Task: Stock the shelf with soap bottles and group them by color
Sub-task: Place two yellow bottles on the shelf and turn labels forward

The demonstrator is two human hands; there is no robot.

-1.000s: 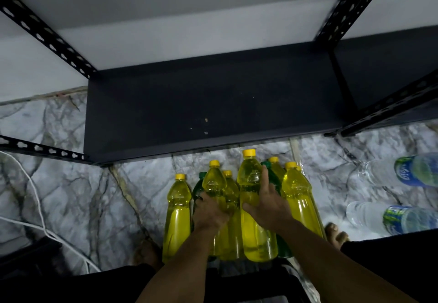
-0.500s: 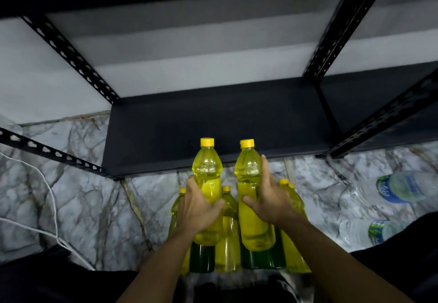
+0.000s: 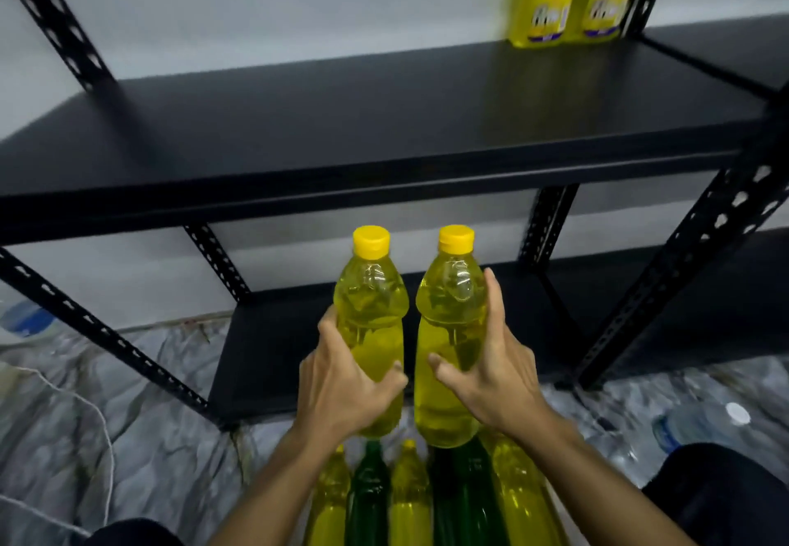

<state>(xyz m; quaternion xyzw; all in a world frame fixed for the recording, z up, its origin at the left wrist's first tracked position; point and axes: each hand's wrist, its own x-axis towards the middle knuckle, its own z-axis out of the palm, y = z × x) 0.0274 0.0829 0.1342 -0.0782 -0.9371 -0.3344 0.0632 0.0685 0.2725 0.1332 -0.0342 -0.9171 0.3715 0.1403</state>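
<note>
Yellow bottles: left hand (image 3: 341, 383) grips one (image 3: 370, 323), right hand (image 3: 491, 370) other (image 3: 450, 332); below shelf edge (image 3: 299, 199), apparently apart.

Both forearms reach forward side by side. Left hand (image 3: 341, 383) wraps its grip, thumb across the front; right hand (image 3: 491, 375) clasps too, index finger seemingly stretched upward.

The single head camera looks forward and down, close over the black shelf (image 3: 384, 127).
</note>
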